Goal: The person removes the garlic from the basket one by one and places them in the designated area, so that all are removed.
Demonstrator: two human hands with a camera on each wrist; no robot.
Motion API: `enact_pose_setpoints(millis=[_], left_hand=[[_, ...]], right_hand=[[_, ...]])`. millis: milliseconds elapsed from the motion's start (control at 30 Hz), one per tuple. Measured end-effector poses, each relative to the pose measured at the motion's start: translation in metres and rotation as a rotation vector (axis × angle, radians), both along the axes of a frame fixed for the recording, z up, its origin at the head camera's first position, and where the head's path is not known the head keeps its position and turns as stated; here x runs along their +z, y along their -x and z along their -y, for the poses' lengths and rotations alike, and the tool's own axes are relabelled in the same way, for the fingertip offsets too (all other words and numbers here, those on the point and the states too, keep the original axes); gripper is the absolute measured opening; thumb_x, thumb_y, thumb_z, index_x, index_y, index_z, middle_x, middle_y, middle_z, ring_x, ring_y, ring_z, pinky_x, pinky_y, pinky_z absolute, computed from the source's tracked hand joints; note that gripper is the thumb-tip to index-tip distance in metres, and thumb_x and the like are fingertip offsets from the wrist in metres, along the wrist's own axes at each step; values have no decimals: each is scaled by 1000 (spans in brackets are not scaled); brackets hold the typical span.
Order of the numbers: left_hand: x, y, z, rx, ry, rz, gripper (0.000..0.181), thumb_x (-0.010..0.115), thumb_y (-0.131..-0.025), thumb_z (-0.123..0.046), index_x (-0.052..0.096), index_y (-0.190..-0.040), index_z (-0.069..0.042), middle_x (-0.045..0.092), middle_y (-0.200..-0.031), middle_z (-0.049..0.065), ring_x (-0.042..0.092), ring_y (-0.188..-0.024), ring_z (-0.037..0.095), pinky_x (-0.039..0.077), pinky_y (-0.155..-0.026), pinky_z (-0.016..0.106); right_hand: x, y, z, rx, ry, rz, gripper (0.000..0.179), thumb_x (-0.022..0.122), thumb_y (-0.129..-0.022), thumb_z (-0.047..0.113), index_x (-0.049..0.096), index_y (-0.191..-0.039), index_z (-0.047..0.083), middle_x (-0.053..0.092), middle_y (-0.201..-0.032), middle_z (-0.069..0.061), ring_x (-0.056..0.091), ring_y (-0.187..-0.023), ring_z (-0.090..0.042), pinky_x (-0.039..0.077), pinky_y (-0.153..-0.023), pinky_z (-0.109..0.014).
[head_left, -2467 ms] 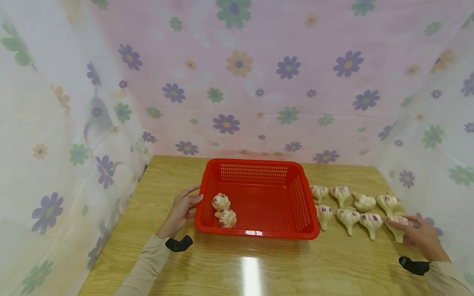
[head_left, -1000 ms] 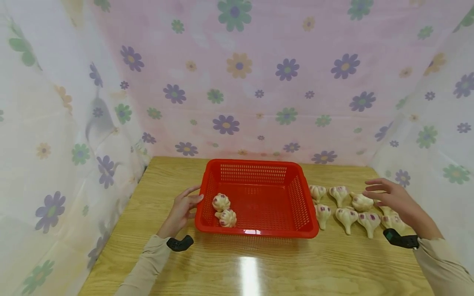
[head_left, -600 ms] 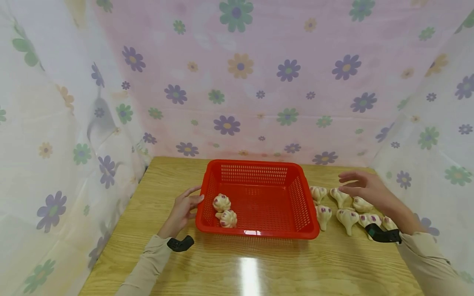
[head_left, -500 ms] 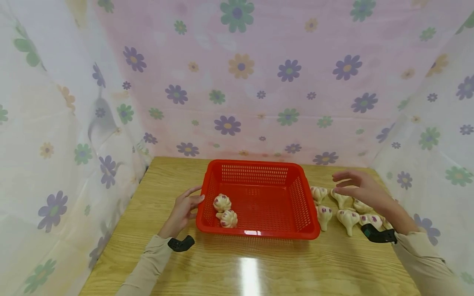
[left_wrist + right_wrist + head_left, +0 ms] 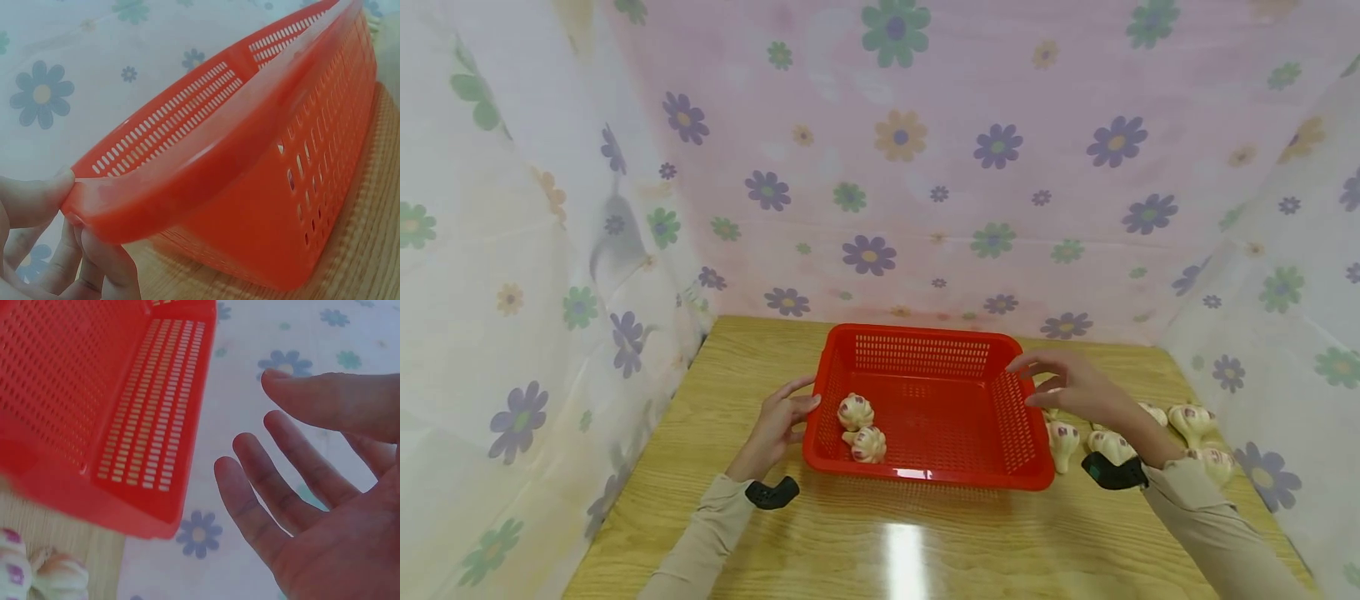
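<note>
A red plastic basket (image 5: 925, 479) with slotted walls stands on the table. My left hand (image 5: 777, 425) pinches its left rim, and in the left wrist view the thumb lies over the rim with fingers (image 5: 112, 262) curled beneath. Two garlic bulbs (image 5: 868, 445), cream with purple patches, lie inside at the left. Near the right rim my right hand (image 5: 1075, 390) is held with fingers spread and nothing in its grasp; the right wrist view shows a gap between its fingers (image 5: 240, 487) and the basket. Several more garlic bulbs (image 5: 1192, 422) lie right of the basket, partly hidden by that arm.
The wooden table (image 5: 820, 550) has a bright light reflection in front of the basket. Flowered sheets (image 5: 955, 208) hang behind it and along both sides. Garlic bulbs (image 5: 59, 575) lie beside the basket's right end in the right wrist view.
My right hand has moved left from the far end of the garlic rows, across the bulbs, to the basket's right rim. My left hand keeps its hold on the left rim.
</note>
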State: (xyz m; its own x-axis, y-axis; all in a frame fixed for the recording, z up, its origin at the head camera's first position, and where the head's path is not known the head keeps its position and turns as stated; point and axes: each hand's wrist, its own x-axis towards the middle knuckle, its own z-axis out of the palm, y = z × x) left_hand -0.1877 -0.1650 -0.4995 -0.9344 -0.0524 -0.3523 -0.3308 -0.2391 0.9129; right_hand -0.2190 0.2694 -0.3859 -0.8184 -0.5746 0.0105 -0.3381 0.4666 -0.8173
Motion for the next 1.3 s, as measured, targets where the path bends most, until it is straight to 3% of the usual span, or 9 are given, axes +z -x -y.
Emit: enact_pose_setpoints(millis=[167,500,667,967,1133,1300], left_hand=[[2,1,-2,2,-16,-4,44,65,-88,-15,56,-130,-20,66,-105,8,63,-85,21,55,-68,40],[0,0,2,20,7,30,45,66,-87,-12,55,-130,-19,66,-103,7,63,-84,20,55,-69,41],[0,-3,0,19,12,20,45,65,-87,-13,55,-131,-19,66,-102,9,63,-82,20,55,-69,41],[2,-1,-1,13,10,17,45,66,-87,-14,56,-130,-19,66,-101,9,63,-81,21,56,-68,41],[3,0,-2,15,-1,25,45,67,-87,-13,56,-130,-19,66,-99,8,62,-79,19,55,-67,40],[3,-1,-4,29,-1,41,47,68,-85,-10,56,-130,-17,67,-95,5,63,-77,18,55,-66,40]], right_hand=[[-3,8,21,84,-18,-51,40,69,-82,-2,61,-117,15,58,-117,-8,56,-102,-26,54,-75,-34],[-15,16,68,242,-19,32,37,64,-86,-3,62,-116,19,57,-119,-3,53,-110,-27,49,-86,-44],[-21,19,89,327,-8,9,41,60,-83,-11,64,-114,16,60,-117,-3,55,-110,-26,51,-84,-46],[-33,21,120,399,-33,42,41,59,-81,-15,67,-109,14,63,-117,-5,57,-108,-23,53,-79,-36],[-42,23,136,419,-70,61,41,61,-81,-15,68,-107,16,64,-114,1,57,-108,-23,53,-80,-36],[-48,23,152,460,-116,47,46,56,-79,-19,68,-106,15,64,-114,-3,57,-108,-25,52,-81,-36]])
